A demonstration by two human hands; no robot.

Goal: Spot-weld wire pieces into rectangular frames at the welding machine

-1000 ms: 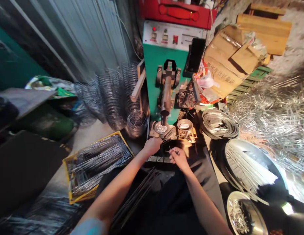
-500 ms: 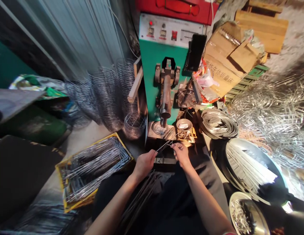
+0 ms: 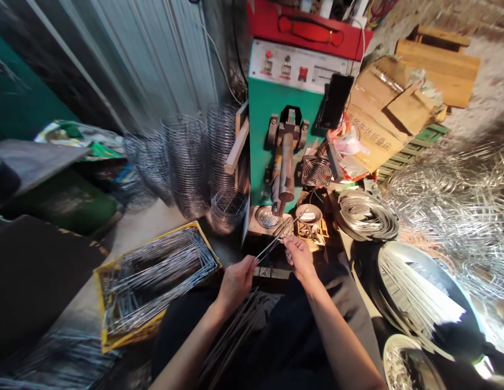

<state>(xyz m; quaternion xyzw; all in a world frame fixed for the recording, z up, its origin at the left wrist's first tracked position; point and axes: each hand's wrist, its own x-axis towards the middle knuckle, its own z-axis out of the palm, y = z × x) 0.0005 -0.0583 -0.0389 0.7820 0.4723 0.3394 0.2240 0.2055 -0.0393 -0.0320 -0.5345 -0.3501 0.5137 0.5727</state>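
Note:
My left hand (image 3: 236,280) is closed on a thin metal wire rod (image 3: 264,252), which slants up and right toward the machine's base. My right hand (image 3: 299,257) pinches near the rod's upper end; whatever small piece lies in its fingertips is too small to name. Just beyond the fingers is a green machine (image 3: 262,135) with a thick metal arm (image 3: 287,168) pointing down toward me. Under that arm sits a small dish (image 3: 268,218) of tiny metal bits. More wire rods (image 3: 231,330) lie across my lap, below the left forearm.
To the left stands a yellow crate (image 3: 98,295) of bent wire rods, with stacked wire coils (image 3: 187,168) behind it. A bowl (image 3: 309,213) sits beside the dish. At right are a coiled strip bundle (image 3: 367,214), a large basin (image 3: 471,303) of pale strips, and heaped wire (image 3: 458,189).
The camera's view has tilted up and shifted left, so the machine appears lower and farther right. Both hands keep nearly the same hold near the machine's base.

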